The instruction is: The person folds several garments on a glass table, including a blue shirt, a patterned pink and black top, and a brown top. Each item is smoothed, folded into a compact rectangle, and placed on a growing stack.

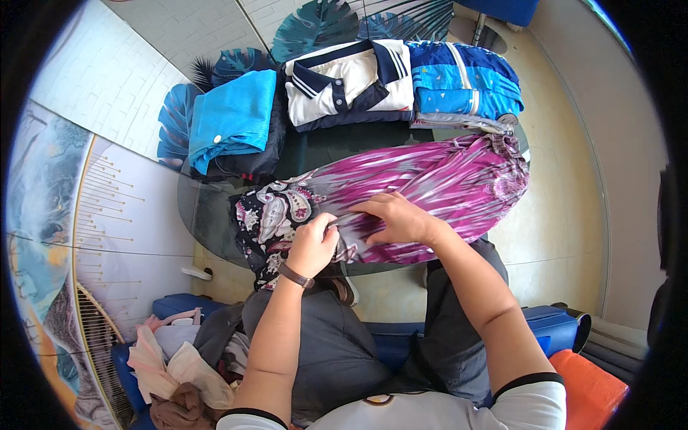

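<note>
A long magenta, grey and black garment (408,177) with a paisley-patterned end lies spread across the oval glass table (207,226). My left hand (314,242), with a brown watch strap on its wrist, pinches the fabric near the paisley part. Just to its right, my right hand (395,220) rests on the magenta fabric with its fingers apart. Behind the garment stand a folded white polo shirt with a navy collar (349,83) and a folded blue patterned zip jacket (465,80), each on other clothes. A folded bright blue cloth (234,118) lies on dark clothing at the left.
Loose clothes (183,365) are heaped on the blue seat at lower left. An orange item (586,387) lies at lower right, near a blue case or cushion (553,325). Decorated wall panels (129,204) stand at the left, and a blue stool (500,11) is at the top.
</note>
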A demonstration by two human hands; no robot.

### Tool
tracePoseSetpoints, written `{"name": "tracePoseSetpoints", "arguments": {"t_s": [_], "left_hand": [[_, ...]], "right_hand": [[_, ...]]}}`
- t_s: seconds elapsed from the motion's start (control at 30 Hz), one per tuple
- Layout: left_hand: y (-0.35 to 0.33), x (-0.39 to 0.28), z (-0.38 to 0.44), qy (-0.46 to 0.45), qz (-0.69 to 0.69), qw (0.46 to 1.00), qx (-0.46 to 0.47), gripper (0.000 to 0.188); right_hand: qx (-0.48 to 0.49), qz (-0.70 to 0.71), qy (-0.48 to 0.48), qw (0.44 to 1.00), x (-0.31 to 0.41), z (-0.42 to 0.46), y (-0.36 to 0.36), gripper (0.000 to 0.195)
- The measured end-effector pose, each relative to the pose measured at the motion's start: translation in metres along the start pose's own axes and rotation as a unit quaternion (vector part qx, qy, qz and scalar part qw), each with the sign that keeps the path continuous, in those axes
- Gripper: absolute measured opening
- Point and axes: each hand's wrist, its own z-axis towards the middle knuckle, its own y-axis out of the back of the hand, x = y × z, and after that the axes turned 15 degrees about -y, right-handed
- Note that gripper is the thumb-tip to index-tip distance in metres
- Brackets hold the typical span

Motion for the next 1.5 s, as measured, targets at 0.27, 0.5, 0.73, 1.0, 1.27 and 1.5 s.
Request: {"name": "tracePoseSetpoints", "arguments": {"t_s": [0.27, 0.5, 0.73, 1.0, 1.27, 1.5], "left_hand": [[0.007, -0.017, -0.017, -0.035, 0.028, 0.991, 0.123, 0.041], [0.032, -0.046, -0.052, 0.021, 0.007, 0.987, 0.158, 0.027], [0.081, -0.047, -0.080, 0.018, -0.005, 0.993, 0.121, 0.026], [0.084, -0.036, -0.081, 0.036, -0.304, 0.947, 0.096, 0.018], [0.138, 0.002, -0.081, -0.050, -0.380, 0.923, -0.040, 0.041], [0.139, 0.135, -0.033, 0.098, 0.096, 0.952, -0.275, 0.020]], "right_hand": [[-0.084, 0.073, -0.007, 0.994, -0.007, -0.007, 0.008, 0.016], [-0.151, 0.026, -0.038, 0.988, -0.010, -0.016, 0.019, 0.011], [-0.205, 0.003, 0.006, 0.979, -0.002, 0.001, 0.002, 0.012], [-0.215, -0.024, -0.046, 0.975, -0.008, 0.016, 0.012, 0.012], [-0.260, -0.041, 0.003, 0.965, -0.018, 0.045, 0.001, 0.019], [-0.258, -0.122, -0.039, 0.958, -0.026, 0.074, -0.020, 0.024]]}}
